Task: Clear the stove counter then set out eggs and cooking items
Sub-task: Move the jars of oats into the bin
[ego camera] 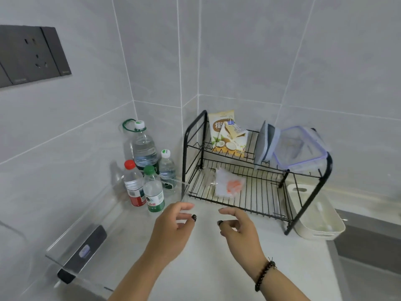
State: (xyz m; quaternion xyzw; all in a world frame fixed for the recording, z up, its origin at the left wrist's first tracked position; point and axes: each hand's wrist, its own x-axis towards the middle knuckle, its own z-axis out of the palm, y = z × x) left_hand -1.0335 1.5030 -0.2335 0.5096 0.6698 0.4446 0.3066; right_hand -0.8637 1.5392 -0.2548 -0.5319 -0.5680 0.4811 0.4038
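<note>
Just before the black wire rack [238, 192], my left hand [173, 227] and right hand [238, 227] hover loosely curled and empty; reaching carelessly leftward could topple the water bottles [147, 170] beside the rack; no eggs are visible.

so from my feed I'm looking into a tiled corner, big pale grey wall tiles [249, 51] with thin white grout lines, two walls meeting just behind the rack. On the left wall there's a dark grey socket panel [32, 55], a couple of outlets side by side. The worktop [206, 257] is a whitish stone-looking slab running into the corner, with a low upstand where it meets the tiles. Far right the surface drops off to something darker grey [368, 246], can't tell what. Light is soft and even, no hard shadows, no window in view
</note>
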